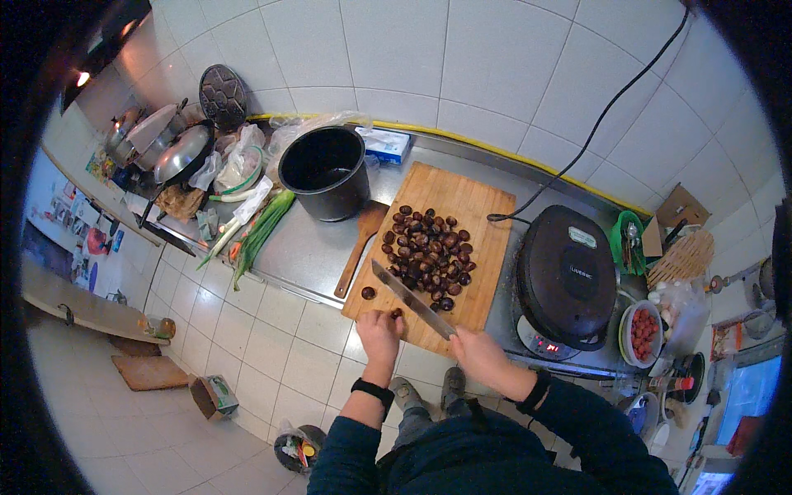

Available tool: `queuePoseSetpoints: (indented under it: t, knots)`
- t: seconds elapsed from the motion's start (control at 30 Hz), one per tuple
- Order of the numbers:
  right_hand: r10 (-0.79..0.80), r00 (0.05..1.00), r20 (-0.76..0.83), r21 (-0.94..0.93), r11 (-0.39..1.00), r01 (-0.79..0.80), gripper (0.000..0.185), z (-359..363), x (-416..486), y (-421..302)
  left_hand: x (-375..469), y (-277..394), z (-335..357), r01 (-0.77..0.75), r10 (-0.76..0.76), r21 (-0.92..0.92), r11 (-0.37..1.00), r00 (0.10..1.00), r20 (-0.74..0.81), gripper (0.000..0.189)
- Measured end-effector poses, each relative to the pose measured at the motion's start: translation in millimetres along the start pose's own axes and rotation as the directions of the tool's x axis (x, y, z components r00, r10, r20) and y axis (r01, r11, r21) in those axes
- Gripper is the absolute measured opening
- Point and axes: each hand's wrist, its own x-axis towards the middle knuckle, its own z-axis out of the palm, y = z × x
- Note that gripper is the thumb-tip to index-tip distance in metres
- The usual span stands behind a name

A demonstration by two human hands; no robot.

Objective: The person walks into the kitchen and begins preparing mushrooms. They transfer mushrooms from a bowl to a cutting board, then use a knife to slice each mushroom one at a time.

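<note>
A bamboo cutting board [476, 195] lies on the steel counter, with a heap of brown chestnuts [427, 241] spread over its middle. My right hand [486, 359] grips a cleaver [414, 302], whose blade slants across the board just below the heap. At the board's near edge, my left hand [378, 337] holds one chestnut [396, 314] in its fingertips. A single chestnut [368, 292] sits apart from the heap, above my left hand. The blade is clear of the held chestnut. The cleaver's handle is hidden inside my right fist.
Left of the board are a wooden spatula [362, 247], a black inner pot [325, 176] and green scallions [266, 232]. On the right stands a closed electric griddle [566, 272] with a lit display, its black cord [594, 133] running up the wall. Beyond is a bowl of red fruit [643, 334].
</note>
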Motion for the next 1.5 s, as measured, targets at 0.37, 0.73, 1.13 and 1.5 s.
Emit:
queuePoseSetpoints:
  t: [0.37,0.73,1.13,1.5]
  knots:
    - [-0.004,0.96,-0.278,0.064,0.998,0.023,0.02,-4,8,25,11,-3,-16,0.016,-0.014,0.033,0.999,0.998,-0.063,0.032]
    - [-0.034,0.941,-0.336,0.085,0.994,0.066,0.022,-7,2,45,14,58,31,0.046,0.032,-0.263,0.964,0.958,0.284,0.022]
    - [-0.075,0.978,-0.195,0.014,0.997,0.079,0.02,1,-6,44,-5,40,11,0.167,-0.097,-0.251,0.953,0.958,0.27,0.013]
    - [-0.133,0.967,-0.215,-0.007,0.991,0.134,0.018,13,-11,36,-12,33,-9,0.329,-0.283,-0.227,0.917,0.935,0.214,0.013]
